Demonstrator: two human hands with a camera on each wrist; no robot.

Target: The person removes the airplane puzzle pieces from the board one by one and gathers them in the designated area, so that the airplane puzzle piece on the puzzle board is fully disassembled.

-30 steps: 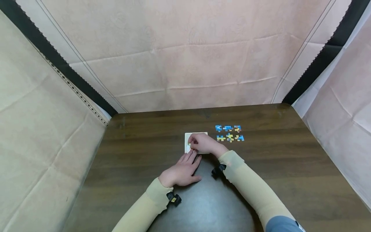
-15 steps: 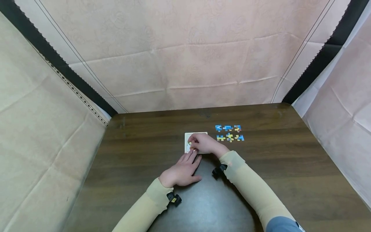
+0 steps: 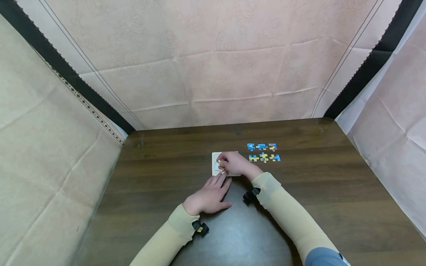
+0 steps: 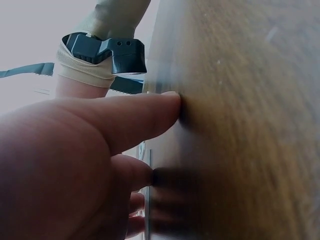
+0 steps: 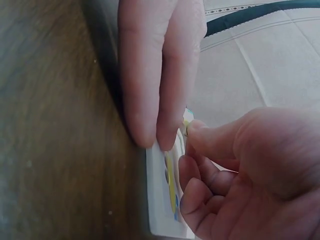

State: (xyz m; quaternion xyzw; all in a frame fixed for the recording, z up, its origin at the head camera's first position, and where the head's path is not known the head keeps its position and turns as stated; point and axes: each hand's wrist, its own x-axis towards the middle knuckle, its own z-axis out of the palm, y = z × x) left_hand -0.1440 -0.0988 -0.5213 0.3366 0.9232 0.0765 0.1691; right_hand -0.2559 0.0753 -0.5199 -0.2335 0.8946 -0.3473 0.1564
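Note:
A white puzzle tray (image 3: pixel 215 157) lies on the table, mostly covered by the hands. My left hand (image 3: pixel 208 195) lies with fingers spread and straight, fingertips at the tray's near edge; the left wrist view shows its thumb (image 4: pixel 150 112) on the table. Over the tray, my right hand (image 3: pixel 234 164) pinches a small puzzle piece (image 5: pixel 188 117) between thumb and index finger, its other fingers curled. In the right wrist view the tray's pale rim (image 5: pixel 157 200) runs under the left fingertips, with yellow and blue colour inside it.
Several blue and yellow puzzle pieces (image 3: pixel 264 157) lie in two rows right of the tray on the brown wooden table (image 3: pixel 166 159). A pale cloth wall (image 3: pixel 216 85) rises behind the table's far edge. Black wrist cameras (image 3: pixel 200 228) sit on both sleeves.
The right hand has shifted slightly up and to the right over the tray, uncovering more colour near its fingertips. The left hand stays in place.

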